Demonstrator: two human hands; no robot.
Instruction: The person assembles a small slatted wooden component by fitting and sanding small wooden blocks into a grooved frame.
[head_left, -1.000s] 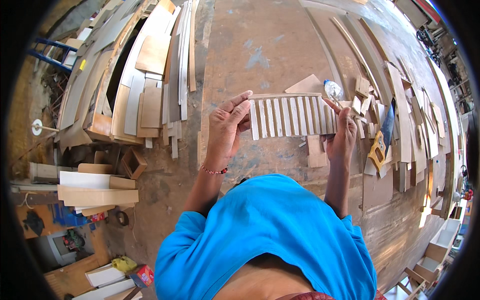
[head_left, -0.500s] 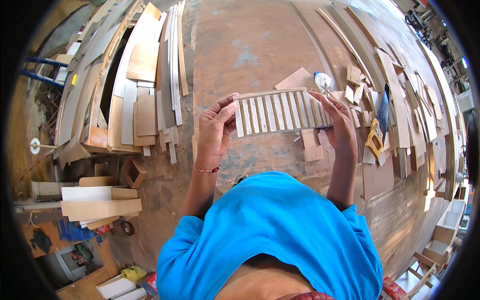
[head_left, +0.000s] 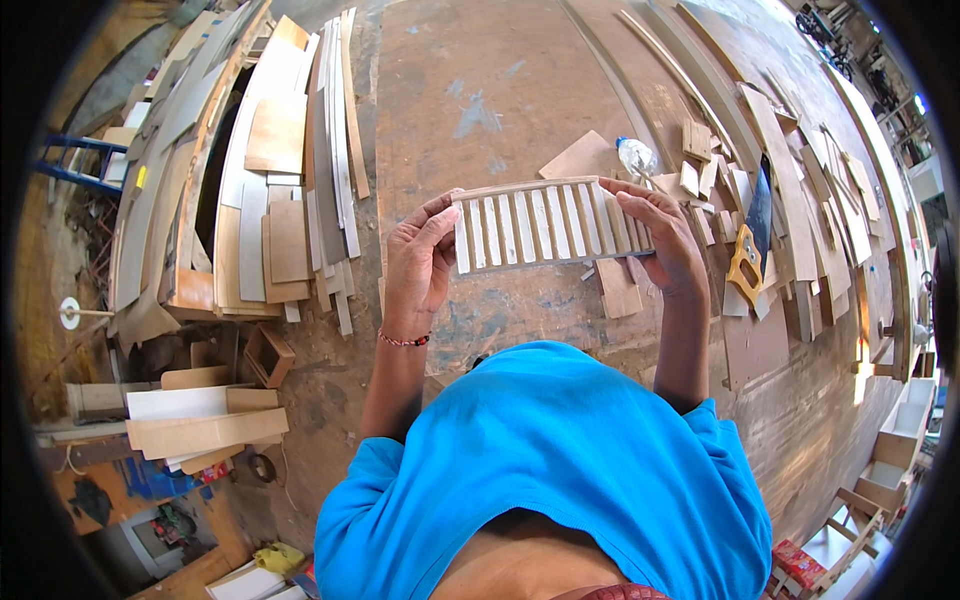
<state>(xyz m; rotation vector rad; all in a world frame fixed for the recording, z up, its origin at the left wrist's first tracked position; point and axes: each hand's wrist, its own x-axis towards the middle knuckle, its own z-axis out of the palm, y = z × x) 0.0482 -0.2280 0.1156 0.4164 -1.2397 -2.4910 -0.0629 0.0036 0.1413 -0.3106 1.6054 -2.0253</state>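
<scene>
Slatted panel (head_left: 553, 224), apparently wooden, in left hand (head_left: 420, 252) and right hand (head_left: 670, 240).

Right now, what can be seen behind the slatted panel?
Beyond the slatted panel, one brown board shows above and a second board below, its top covered; anything directly behind is hidden.

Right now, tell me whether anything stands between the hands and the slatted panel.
Nothing visible does: the left hand and the right hand hold the slatted panel directly, one at each end.
</scene>
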